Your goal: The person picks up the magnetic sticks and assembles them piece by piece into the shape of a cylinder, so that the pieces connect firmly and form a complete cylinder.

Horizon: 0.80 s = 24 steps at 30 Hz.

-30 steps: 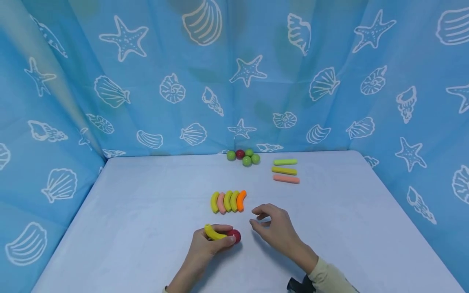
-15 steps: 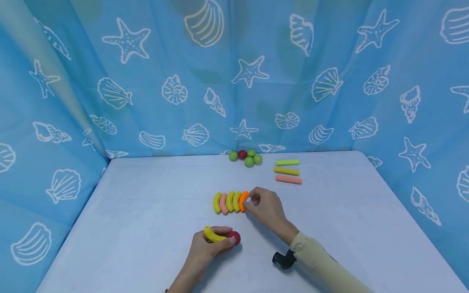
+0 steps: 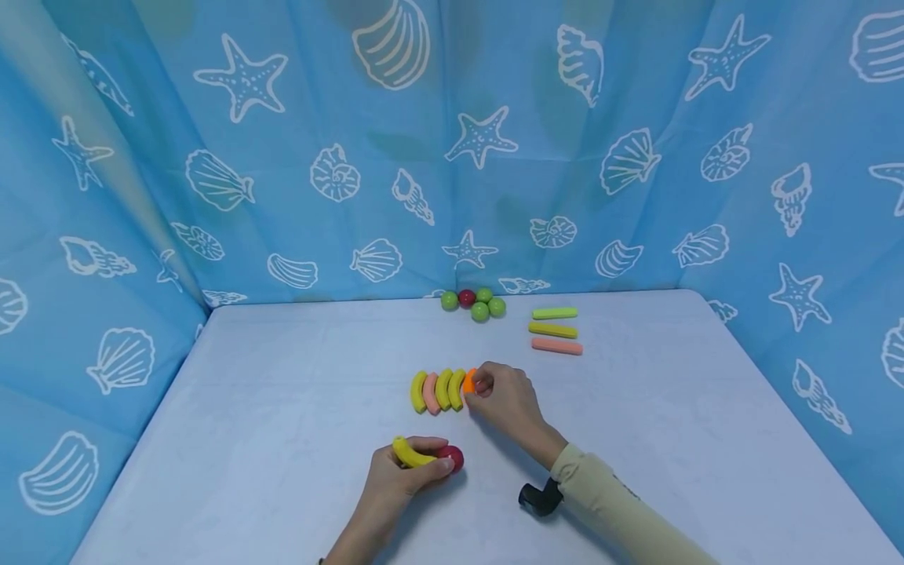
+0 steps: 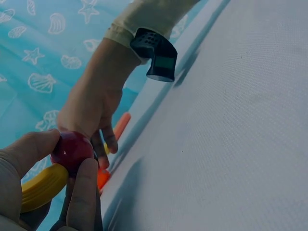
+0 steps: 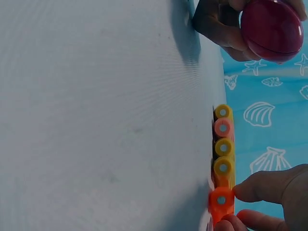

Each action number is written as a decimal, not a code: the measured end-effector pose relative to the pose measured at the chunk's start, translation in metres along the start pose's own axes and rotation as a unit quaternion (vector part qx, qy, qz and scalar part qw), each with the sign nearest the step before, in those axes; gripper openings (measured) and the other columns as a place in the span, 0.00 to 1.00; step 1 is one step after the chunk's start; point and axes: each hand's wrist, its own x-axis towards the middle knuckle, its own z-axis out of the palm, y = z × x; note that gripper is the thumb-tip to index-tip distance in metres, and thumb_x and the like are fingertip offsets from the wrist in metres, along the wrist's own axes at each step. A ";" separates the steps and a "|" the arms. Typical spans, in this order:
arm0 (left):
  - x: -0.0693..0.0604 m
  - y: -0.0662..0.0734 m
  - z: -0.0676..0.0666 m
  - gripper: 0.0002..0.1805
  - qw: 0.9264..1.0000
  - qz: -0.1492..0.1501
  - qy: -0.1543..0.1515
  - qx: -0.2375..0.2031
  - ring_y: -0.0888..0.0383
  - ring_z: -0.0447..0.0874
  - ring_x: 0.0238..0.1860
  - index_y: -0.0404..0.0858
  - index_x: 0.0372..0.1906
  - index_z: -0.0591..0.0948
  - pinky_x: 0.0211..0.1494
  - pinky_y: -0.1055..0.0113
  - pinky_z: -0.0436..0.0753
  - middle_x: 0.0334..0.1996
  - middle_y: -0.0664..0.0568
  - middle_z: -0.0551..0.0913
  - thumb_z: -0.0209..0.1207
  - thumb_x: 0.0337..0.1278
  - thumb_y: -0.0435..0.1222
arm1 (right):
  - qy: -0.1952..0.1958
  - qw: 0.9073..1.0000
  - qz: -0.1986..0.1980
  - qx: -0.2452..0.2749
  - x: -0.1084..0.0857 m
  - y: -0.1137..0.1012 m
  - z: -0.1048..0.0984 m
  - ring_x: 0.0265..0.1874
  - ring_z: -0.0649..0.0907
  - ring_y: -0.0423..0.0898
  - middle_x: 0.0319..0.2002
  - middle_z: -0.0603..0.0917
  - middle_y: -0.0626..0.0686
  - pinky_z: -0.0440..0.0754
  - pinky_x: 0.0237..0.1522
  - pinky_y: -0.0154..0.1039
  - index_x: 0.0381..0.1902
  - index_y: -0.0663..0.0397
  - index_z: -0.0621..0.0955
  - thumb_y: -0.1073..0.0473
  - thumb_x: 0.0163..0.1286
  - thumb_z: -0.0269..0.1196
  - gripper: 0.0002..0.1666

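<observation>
- pinching the orange banana (image 3: 469,380) at the row's (image 3: 442,390) right end, the right hand (image 3: 504,395) is narrow — the left hand (image 3: 399,475) holds a yellow banana (image 3: 408,452) and red ball (image 3: 455,457)
- orange banana: probably light, stiff, smooth; best held mid-body
- pale end dots (image 5: 223,168): plain in right wrist view, not head

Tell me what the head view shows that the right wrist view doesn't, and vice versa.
Only the head view: four round green balls, three straight coloured sticks, and the curved yellow piece in the left hand.

Only the right wrist view: round, pale-centred ends on the row of five curved yellow, pink and orange pieces.

Both: that row, the glossy red ball the left hand holds, and the right hand pinching the row's orange piece.
</observation>
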 end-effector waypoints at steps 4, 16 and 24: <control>0.000 0.000 0.000 0.24 1.000 -0.001 -0.003 0.003 0.53 0.83 0.44 0.34 0.52 0.84 0.48 0.64 0.85 0.51 0.46 0.84 0.75 0.49 0.37 | -0.004 1.000 -0.004 -0.003 -0.001 0.000 -0.002 0.26 0.79 0.40 0.26 0.82 0.45 0.82 0.34 0.35 0.34 0.55 0.86 0.63 0.56 0.75 0.09; -0.001 -0.001 0.001 0.24 1.000 0.004 -0.001 0.018 0.52 0.82 0.45 0.34 0.52 0.85 0.50 0.63 0.85 0.52 0.46 0.83 0.75 0.50 0.38 | -0.041 0.998 0.005 -0.057 -0.013 0.003 -0.017 0.26 0.78 0.40 0.26 0.82 0.44 0.81 0.35 0.37 0.33 0.52 0.87 0.64 0.55 0.74 0.08; -0.002 0.000 0.001 0.24 1.000 0.000 0.001 0.025 0.52 0.82 0.45 0.35 0.52 0.85 0.50 0.64 0.84 0.53 0.46 0.83 0.75 0.49 0.38 | -0.056 0.993 -0.001 -0.102 -0.025 0.006 -0.029 0.25 0.76 0.42 0.25 0.80 0.44 0.79 0.33 0.38 0.32 0.51 0.87 0.65 0.54 0.73 0.08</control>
